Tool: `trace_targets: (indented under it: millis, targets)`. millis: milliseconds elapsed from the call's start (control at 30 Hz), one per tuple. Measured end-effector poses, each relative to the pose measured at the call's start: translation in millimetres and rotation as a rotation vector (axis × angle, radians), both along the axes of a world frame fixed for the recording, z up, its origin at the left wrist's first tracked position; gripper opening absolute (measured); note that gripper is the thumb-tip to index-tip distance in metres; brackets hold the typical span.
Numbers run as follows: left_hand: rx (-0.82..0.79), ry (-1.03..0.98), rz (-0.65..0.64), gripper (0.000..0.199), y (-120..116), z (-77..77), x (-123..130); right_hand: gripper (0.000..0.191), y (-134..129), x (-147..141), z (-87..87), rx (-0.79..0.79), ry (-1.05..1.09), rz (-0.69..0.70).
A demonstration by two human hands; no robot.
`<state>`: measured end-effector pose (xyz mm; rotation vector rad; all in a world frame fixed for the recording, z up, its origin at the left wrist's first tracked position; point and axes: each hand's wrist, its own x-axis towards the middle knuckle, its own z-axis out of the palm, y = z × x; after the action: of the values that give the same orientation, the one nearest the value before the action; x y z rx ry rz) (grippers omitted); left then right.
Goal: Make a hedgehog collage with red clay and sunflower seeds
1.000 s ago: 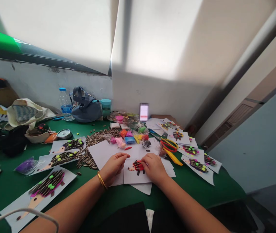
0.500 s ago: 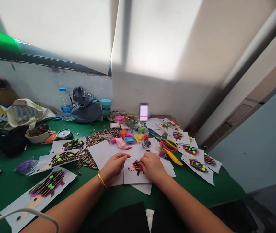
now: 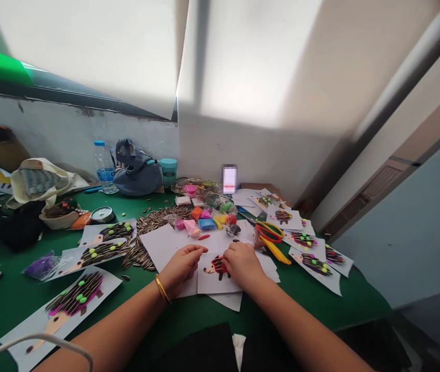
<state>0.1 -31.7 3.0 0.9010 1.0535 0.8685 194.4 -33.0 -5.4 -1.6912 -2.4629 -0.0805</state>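
Observation:
A white sheet (image 3: pixel 208 285) lies before me with a small hedgehog figure (image 3: pixel 218 265) on it, its red body set with dark seeds. My right hand (image 3: pixel 242 262) rests on the figure's right side, fingers bent down; what its fingertips hold, if anything, is hidden. Left of the sheet, my left hand (image 3: pixel 184 266) is closed in a pinch above the papers, and what is between its fingertips is too small to name. A small red clay piece (image 3: pixel 204 237) lies beyond the hands. Sunflower seeds (image 3: pixel 142 250) are heaped left of the papers.
Bagged coloured clay (image 3: pixel 206 224) lies behind the papers. Scissors (image 3: pixel 269 231) and a yellow tool (image 3: pixel 278 251) are at right. Hedgehog pictures (image 3: pixel 314 262) lie on both sides of the green table (image 3: pixel 359 305). A bottle (image 3: pixel 105 168), blue bag (image 3: pixel 137 170) and phone (image 3: pixel 230 179) stand behind.

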Motion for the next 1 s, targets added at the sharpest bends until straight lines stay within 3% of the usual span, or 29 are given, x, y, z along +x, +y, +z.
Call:
trace_targets:
  millis: [300,633,800,900,1000]
  targets:
    - [-0.008,0.004,0.006,0.037,-0.3,0.8,-1.7,0.019,-1.3,17.8,-0.6,-0.022,0.248,-0.076]
    - [-0.014,-0.019,0.026,0.030,1.7,-4.3,-2.5,0.031,-15.0,44.1,-32.5,-0.033,0.316,-0.007]
    - [-0.195,-0.371,0.073,0.024,1.9,-1.6,-1.4,0.034,-18.0,46.4,-31.1,0.010,0.367,0.010]
    - [-0.372,-0.629,0.095,0.029,-0.1,5.5,1.1,0.031,-21.5,34.2,-16.0,0.084,0.447,0.034]
    - [-0.398,-0.770,0.081,0.040,-3.1,11.6,2.5,0.024,-25.8,11.1,5.2,0.105,0.509,0.126]
